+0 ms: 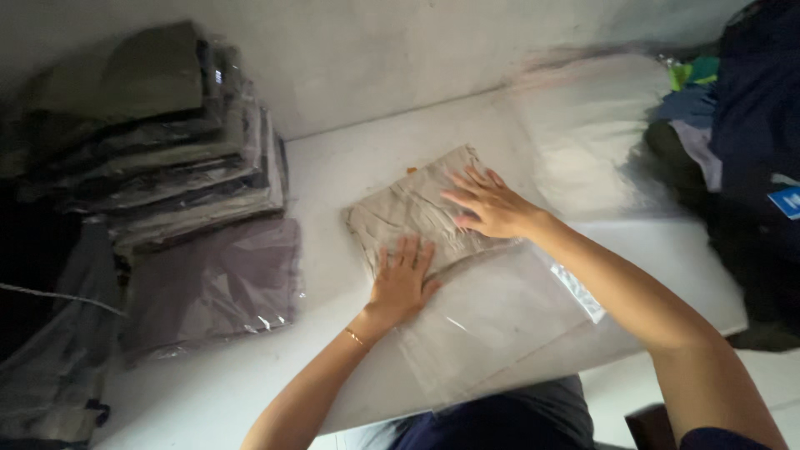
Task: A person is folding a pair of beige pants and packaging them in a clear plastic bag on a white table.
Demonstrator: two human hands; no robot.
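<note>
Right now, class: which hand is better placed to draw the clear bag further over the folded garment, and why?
Probably the left hand: it rests flat at the clear bag mouth, where plastic meets the folded beige garment. The right hand presses the cloth farther up, steadying it.

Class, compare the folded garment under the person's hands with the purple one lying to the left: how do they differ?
The beige folded garment is only half inside its clear bag; the purple garment is fully bagged. The left hand and right hand press the beige one; the purple one lies untouched. Both lie flat on the white table.
</note>
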